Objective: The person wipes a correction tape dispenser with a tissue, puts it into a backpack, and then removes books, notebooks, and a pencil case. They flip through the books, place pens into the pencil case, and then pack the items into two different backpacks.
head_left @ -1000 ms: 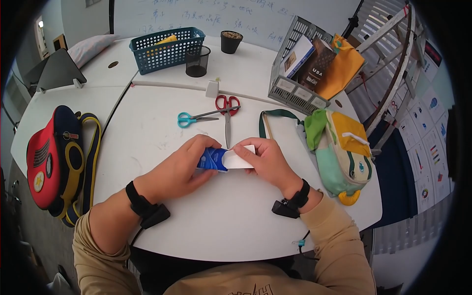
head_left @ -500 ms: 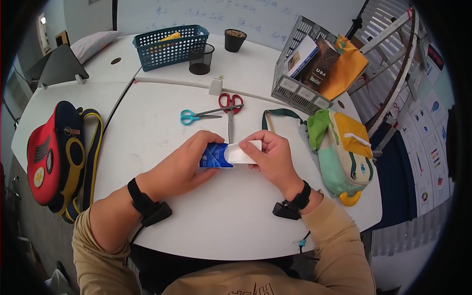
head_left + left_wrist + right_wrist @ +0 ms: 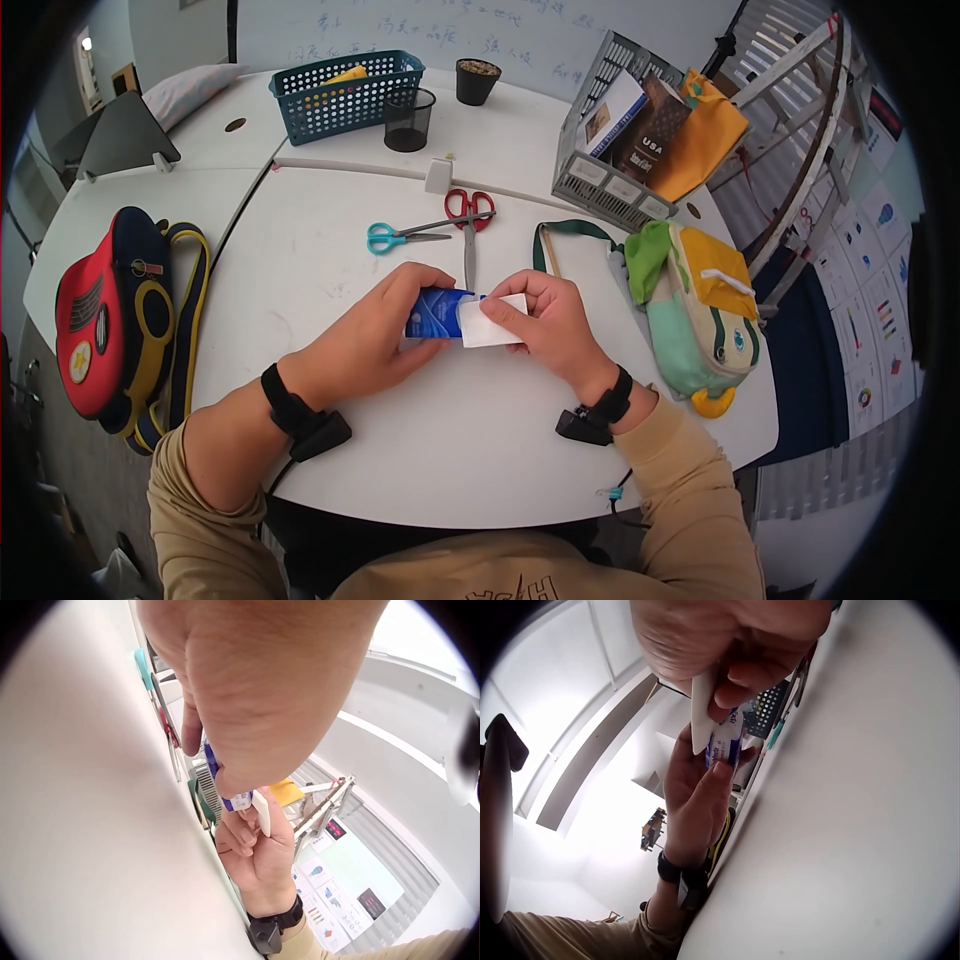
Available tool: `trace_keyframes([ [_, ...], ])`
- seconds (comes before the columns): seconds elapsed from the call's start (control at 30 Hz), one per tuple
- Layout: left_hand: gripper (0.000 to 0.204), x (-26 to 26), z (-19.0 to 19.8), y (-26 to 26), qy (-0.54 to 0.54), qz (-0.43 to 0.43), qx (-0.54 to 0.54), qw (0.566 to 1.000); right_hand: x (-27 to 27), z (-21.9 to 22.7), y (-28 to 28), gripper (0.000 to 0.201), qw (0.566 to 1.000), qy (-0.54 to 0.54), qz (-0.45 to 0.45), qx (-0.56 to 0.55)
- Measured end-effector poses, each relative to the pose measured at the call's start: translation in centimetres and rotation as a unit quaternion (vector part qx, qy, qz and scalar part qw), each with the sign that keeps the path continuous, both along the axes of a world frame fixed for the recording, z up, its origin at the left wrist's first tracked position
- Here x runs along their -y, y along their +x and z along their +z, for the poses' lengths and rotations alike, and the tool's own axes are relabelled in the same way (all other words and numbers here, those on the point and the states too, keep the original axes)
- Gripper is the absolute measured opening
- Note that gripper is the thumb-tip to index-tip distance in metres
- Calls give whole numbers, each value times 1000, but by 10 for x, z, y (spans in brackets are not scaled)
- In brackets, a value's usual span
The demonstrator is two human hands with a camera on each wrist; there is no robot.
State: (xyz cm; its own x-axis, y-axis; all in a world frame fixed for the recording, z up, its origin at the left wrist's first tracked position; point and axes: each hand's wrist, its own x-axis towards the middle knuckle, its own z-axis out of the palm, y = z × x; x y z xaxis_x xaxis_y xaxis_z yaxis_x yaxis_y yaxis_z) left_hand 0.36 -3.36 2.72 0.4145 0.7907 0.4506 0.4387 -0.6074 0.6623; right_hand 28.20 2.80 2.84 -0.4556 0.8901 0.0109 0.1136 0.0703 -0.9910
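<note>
Over the table's middle, my left hand (image 3: 372, 325) holds a small blue packet (image 3: 432, 316) between thumb and fingers. My right hand (image 3: 545, 318) pinches a white folded sheet (image 3: 488, 325), like a paper tissue, thumb on top. The sheet overlaps the packet's right end in the head view. The left wrist view shows the sheet (image 3: 262, 814) edge-on beside the packet (image 3: 238, 801); printing shows on the packet (image 3: 721, 746) in the right wrist view. Just beyond the hands lie red-handled scissors (image 3: 470, 205) and turquoise-handled scissors (image 3: 384, 238), their blades crossing.
A red and navy bag (image 3: 105, 320) lies left, a green and yellow bag (image 3: 695, 320) right. Behind stand a teal basket (image 3: 345, 110), a black mesh cup (image 3: 408, 125), a small pot (image 3: 477, 85) and a grey crate (image 3: 610, 190) with books and an orange bag.
My right hand has tipped and shifted the white sheet, so it now lies more over the packet's right end. My left hand keeps its grip on the packet. The head view has shifted slightly.
</note>
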Motion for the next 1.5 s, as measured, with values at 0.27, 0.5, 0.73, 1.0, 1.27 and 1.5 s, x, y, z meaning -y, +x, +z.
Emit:
trace_keyframes([
  [0.27,59,1,3,0,-14,-27,-8,1000,0,0,2,21,1000,-10,-25,11],
  [0.5,57,2,6,-1,-46,-50,-9,998,3,-7,-2,16,993,110,-42,7],
  [0.73,54,-1,7,-3,-26,-85,-32,995,4,-5,3,15,957,271,-57,87],
  [1.0,45,0,5,-4,-36,-90,-40,995,2,0,2,18,923,367,-59,104],
  [1.27,49,2,7,-2,-42,-88,-47,994,3,-1,3,17,932,344,-50,105],
  [1.5,58,2,4,-2,-18,-54,-25,998,4,-1,-2,20,995,88,-21,35],
])
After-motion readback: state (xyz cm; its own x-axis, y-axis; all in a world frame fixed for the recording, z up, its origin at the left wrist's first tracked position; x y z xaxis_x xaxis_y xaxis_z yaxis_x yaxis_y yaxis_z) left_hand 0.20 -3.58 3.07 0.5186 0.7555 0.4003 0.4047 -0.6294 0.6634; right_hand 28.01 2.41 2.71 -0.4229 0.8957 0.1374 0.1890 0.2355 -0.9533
